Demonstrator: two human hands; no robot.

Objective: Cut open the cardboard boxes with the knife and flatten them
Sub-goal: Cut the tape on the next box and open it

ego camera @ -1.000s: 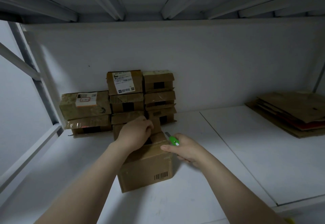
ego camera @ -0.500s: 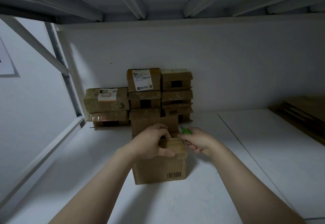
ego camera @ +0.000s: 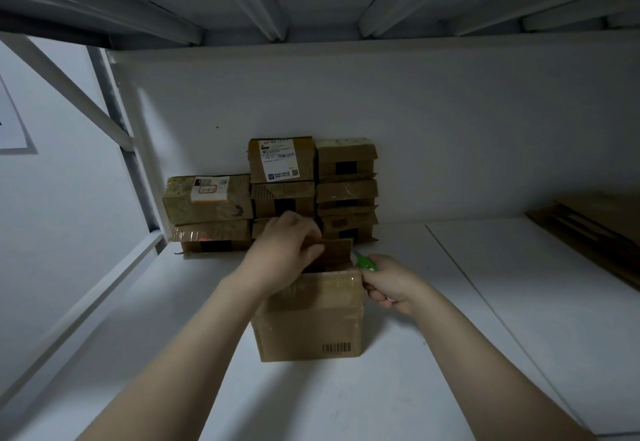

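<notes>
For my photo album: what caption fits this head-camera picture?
Left hand holds a flap of the barcoded box; right hand grips a green knife beside it.

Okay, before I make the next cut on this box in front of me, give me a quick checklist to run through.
1. Box stands upright on the shelf: ok.
2. Left hand holds the raised flap: ok.
3. Right hand grips the green knife at the box's top right corner: ok.
4. Blade out and where its tip sits: cannot tell, it is hidden by the box's corner.
5. Left hand apart from the knife: ok, the flap is between them.
6. Room behind the flap before the stack of boxes: cannot tell.
</notes>
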